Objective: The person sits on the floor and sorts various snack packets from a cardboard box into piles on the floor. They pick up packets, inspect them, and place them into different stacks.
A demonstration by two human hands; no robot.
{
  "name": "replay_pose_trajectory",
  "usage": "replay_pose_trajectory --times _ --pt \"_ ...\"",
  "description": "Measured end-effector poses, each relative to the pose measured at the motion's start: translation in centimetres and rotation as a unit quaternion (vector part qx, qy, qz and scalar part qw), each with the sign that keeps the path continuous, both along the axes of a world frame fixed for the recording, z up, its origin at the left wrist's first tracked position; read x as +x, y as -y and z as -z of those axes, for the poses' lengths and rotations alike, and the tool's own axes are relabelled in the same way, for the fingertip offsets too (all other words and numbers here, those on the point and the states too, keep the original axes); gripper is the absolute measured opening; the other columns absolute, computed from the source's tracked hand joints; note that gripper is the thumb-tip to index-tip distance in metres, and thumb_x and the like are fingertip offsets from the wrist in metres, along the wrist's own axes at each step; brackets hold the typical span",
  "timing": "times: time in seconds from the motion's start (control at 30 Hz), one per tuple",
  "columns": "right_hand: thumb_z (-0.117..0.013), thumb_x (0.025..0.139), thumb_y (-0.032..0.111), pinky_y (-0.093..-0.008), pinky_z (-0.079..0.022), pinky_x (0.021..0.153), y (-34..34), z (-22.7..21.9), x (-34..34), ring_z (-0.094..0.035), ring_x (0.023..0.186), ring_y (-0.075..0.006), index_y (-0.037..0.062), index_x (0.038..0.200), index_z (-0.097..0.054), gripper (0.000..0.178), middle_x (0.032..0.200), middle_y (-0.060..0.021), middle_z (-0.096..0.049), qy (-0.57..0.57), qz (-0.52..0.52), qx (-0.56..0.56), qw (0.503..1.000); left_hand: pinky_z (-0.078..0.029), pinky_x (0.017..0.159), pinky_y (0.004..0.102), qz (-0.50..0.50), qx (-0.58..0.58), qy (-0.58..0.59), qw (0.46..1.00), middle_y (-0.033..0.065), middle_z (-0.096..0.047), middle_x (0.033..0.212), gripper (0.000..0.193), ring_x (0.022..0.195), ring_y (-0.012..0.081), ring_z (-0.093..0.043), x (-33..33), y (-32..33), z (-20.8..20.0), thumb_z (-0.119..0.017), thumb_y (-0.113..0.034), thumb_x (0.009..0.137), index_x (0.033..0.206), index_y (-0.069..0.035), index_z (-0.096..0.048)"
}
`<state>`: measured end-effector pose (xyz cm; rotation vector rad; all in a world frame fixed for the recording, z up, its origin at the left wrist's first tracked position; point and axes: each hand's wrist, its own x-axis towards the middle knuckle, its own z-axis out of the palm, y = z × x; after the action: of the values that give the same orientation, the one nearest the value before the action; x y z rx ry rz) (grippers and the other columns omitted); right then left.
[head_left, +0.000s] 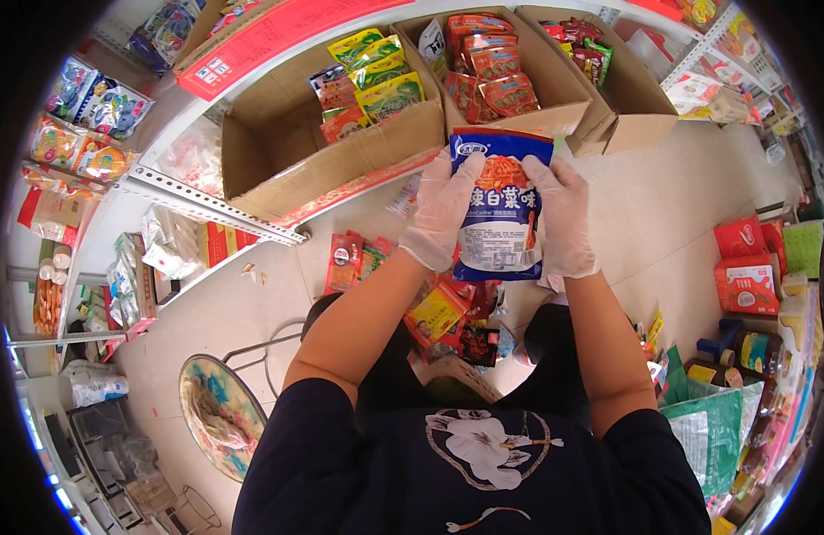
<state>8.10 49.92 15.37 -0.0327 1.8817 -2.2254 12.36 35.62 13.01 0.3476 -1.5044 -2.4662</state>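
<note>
You had the blue packet [504,223] pinched from 2 sides: left hand [439,209] grasping its left edge, right hand [569,214] grasping its right, thumbs on the front. So it lay right of the left hand and left of the right; neither was clearly nearer. Long axis pointed away from you, top end toward the cardboard box [559,118] beyond both hands. It looked plump, with orange-red food artwork, white lettering, pale lower panel.
</note>
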Motion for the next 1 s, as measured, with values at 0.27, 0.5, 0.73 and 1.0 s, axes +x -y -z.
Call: replay_pose_trajectory --times 0.27,0.5,0.73,1.0 --pt "-0.072 0.077 0.021 -0.0345 -0.039 0.092 -1.6 0.0 -0.3 -0.052 0.102 -0.0257 0.0142 0.122 -0.056 0.049 0.102 -0.0065 -0.062 -0.469 -0.081 0.394 0.786 -0.048 0.08 0.0369 -0.017 -0.633 -0.076 0.77 0.0141 -0.064 0.096 0.022 0.096 0.0307 -0.06 -0.2 2.7 1.8 -0.063 -0.023 0.081 0.1 -0.011 -0.065" --pt "-0.069 0.079 0.015 -0.0243 -0.046 0.067 -1.5 0.7 -0.4 -0.058 0.07 -0.0101 0.0005 0.096 -0.067 0.023 0.075 -0.0072 -0.064 -0.111 -0.222 0.298 0.922 -0.047 0.084 0.0358 0.03 -0.567 -0.01 0.823 0.0119 -0.064 0.095 0.025 0.096 0.0299 -0.059 1.3 2.3 2.2 -0.066 -0.02 0.08 0.102 -0.009 -0.064" --pt "-0.067 0.082 0.011 -0.0223 -0.046 0.07 -2.0 1.6 -1.0 -0.057 0.075 -0.009 -0.0042 0.09 -0.065 0.017 0.08 -0.0023 -0.063 -0.096 -0.159 0.168 0.968 -0.049 0.08 0.0353 -0.017 -0.337 0.068 0.939 0.0131 -0.066 0.095 0.025 0.088 0.0243 -0.064 1.0 5.8 2.0 -0.065 -0.023 0.083 0.1 -0.004 -0.064" --pt "-0.063 0.086 0.014 -0.0213 -0.045 0.07 -1.5 2.5 -1.3 -0.056 0.073 -0.0084 -0.0033 0.091 -0.063 0.018 0.077 -0.0025 -0.062 -0.032 -0.157 0.169 0.972 -0.058 0.066 0.042 -0.049 0.067 0.072 0.994 0.0137 -0.066 0.09 0.028 0.072 0.0249 -0.066 1.3 18.6 -3.9 -0.058 -0.021 0.089 0.106 0.0 -0.054"
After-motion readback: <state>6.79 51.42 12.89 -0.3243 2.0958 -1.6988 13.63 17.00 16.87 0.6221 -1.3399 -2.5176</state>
